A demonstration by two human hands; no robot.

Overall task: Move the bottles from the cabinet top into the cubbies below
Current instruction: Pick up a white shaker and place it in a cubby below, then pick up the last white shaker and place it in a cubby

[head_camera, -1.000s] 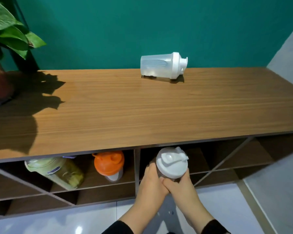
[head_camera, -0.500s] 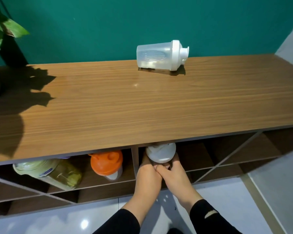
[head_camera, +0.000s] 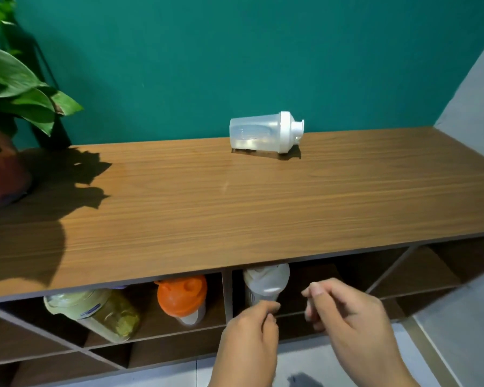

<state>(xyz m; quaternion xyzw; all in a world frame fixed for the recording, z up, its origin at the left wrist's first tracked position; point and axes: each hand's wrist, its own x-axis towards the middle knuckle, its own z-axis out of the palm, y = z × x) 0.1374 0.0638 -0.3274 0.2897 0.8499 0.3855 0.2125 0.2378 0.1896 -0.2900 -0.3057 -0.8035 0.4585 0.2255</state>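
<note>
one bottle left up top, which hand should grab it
Right, probably. The clear bottle lies on its side, right of centre on the cabinet top, and the empty right hand is nearer than the left hand.

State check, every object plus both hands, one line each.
Clear shaker bottle with white lid: lying on its side on wooden cabinet top, lid on.
White-lidded bottle: in cubby, released.
Orange-lidded bottle: in cubby.
Yellow-green bottle: in cubby, tilted.
Left hand: empty.
Right hand: empty.
</note>
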